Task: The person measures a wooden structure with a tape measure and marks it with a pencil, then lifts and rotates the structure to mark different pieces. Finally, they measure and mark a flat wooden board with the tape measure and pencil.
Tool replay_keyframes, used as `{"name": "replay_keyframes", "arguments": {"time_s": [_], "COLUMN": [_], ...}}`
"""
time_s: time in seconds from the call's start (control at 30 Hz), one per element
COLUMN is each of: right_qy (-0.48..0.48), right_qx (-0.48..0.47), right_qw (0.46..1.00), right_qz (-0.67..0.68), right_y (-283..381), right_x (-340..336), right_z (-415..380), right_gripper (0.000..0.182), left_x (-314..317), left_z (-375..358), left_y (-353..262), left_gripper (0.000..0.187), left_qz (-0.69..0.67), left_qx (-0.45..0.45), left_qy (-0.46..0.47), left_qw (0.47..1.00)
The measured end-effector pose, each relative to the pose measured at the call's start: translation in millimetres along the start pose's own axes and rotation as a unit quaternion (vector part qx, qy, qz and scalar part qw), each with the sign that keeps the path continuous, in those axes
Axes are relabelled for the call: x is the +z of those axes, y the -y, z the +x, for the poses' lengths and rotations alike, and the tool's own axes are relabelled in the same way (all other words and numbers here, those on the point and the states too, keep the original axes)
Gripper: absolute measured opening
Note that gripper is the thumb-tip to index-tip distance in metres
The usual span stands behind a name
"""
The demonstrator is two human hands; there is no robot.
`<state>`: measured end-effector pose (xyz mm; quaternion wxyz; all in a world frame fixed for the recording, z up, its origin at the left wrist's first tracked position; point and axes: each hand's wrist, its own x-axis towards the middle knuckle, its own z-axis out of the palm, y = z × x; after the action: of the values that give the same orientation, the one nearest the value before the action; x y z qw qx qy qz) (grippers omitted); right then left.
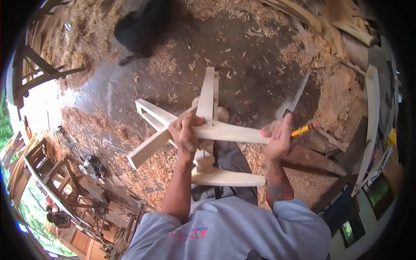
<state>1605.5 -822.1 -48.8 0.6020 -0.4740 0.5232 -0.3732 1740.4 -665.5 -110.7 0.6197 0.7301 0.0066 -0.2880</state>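
A pale wooden frame (236, 132) of several tapered, joined pieces lies across my lap, with arms reaching left, up and right. My left hand (184, 131) is closed around the frame near its centre joint, beside a small metallic piece (209, 124). At the right end of the long arm, my right hand (278, 135) holds a yellow pencil (302, 130) that sticks out to the right. Its fingers touch the wood's end. A curved wooden piece (229, 177) is below, near my waist.
Wood shavings (164, 58) cover much of the dark floor (242, 47). A dark, blurred shape (138, 32) is at the top. Long boards (370, 125) stand on the right. At the left are wooden frames (58, 171) and a machine (93, 167).
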Motion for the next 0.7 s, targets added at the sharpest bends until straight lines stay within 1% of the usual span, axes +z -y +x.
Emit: {"name": "replay_keyframes", "arguments": {"time_s": [0.03, 0.07, 0.1, 0.17, 0.23, 0.3, 0.37, 0.43, 0.57, 0.7], "right_qy": [0.003, 0.009, 0.017, 0.035, 0.031, 0.031, 0.026, 0.024, 0.024, 0.019], "right_qx": [0.011, -0.001, 0.007, 0.005, 0.022, 0.012, 0.015, 0.028, 0.023, 0.042], "right_qw": [1.000, 1.000, 1.000, 0.999, 0.999, 0.999, 0.999, 0.999, 0.999, 0.998], "right_qz": [-0.010, -0.012, -0.017, -0.010, -0.023, -0.012, -0.018, -0.030, -0.042, -0.044], "right_y": [-1.9, -1.7, 0.1, -0.6, 2.4, 6.6, 8.6, 13.3, 13.4, 15.0], "right_x": [3.7, 5.2, 5.0, 5.9, 9.6, 14.2, 20.5, 23.0, 27.0, 46.2], "right_z": [0.3, 0.4, -0.1, 3.9, 5.0, 6.6, 9.8, 11.8, 16.0, 24.3], "right_gripper": [0.051, 0.051, 0.051, 0.051, 0.053, 0.054, 0.054, 0.053, 0.052, 0.052], "left_x": [-1.2, -0.7, 0.1, -1.5, -1.7, -1.1, -1.3, -1.1, -0.1, -4.7], "left_z": [0.6, -0.3, -3.9, -5.2, -4.0, -4.3, -2.8, -3.2, 1.2, 5.9], "left_y": [-2.9, -3.0, -4.0, -3.6, -4.4, -7.3, -8.6, -8.2, -11.5, -14.8], "left_gripper": [0.042, 0.041, 0.039, 0.038, 0.038, 0.042, 0.040, 0.038, 0.039, 0.039], "left_qz": [0.023, -0.007, -0.038, -0.042, -0.042, -0.007, -0.008, -0.053, -0.067, -0.063], "left_qx": [0.051, 0.022, -0.012, -0.002, 0.000, 0.022, 0.015, 0.002, 0.011, 0.001], "left_qy": [0.004, -0.005, -0.018, -0.026, -0.023, -0.026, -0.038, -0.033, -0.035, -0.054], "left_qw": [0.998, 1.000, 0.999, 0.999, 0.999, 0.999, 0.999, 0.998, 0.997, 0.997]}}
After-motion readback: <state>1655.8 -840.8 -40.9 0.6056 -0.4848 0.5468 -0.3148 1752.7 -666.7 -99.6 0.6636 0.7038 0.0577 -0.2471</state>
